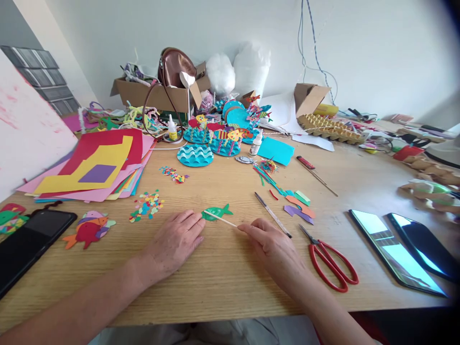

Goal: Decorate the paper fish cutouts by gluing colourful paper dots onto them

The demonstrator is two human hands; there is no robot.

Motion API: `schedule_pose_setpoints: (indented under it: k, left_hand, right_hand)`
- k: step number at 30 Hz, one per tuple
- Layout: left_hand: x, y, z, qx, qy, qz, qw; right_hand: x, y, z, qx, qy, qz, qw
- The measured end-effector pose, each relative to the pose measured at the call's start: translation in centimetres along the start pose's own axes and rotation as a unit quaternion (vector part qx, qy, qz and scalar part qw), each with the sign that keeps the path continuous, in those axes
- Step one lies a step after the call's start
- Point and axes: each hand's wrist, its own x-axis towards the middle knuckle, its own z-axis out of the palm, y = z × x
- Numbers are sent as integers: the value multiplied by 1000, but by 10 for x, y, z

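Note:
A green paper fish point(223, 211) lies flat on the table in front of me, its tail pointing right. My left hand point(179, 235) rests flat on the tabletop, fingertips at the fish's left end. Between thumb and fingers, my right hand point(271, 242) pinches a thin white stick point(227, 221), whose far tip reaches onto the fish's body. Just beyond the right hand is a pen point(273, 214), and red-handled scissors point(328, 258) lie to its right. Colored paper dots point(146, 206) are scattered left of the fish.
Stacked colored paper point(89, 163) and several paper fish point(89, 229) are on the left. Phones point(393, 251) lie at both sides. Glue bottles point(256, 143) and blue wave-trimmed discs point(195, 155) stand farther back. Paper scraps point(300, 208) and a red cutter point(305, 163) lie right of center.

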Motion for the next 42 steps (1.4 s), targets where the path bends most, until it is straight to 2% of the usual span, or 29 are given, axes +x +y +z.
schedule_pose_setpoints:
  k: [6,15,26,34,42]
  left_hand:
    - [1,1,-1,7,-8,-1,1000]
    - [0,0,1,4,-1,-1,1000]
    - [0,0,2,27,0,10,1000]
    - [0,-1,3,22,3,9,1000]
    - [0,-1,3,29,8,17,999]
  right_hand:
    - [-2,2,-1,-11,2,17,1000]
    - [-16,12,-2,-3,42,36,998]
    - [-23,-2,3,18,0,21,1000]
    - [-32,5,-3,12,6,65,998]
    - [-33,5,0,13,13,55,998]
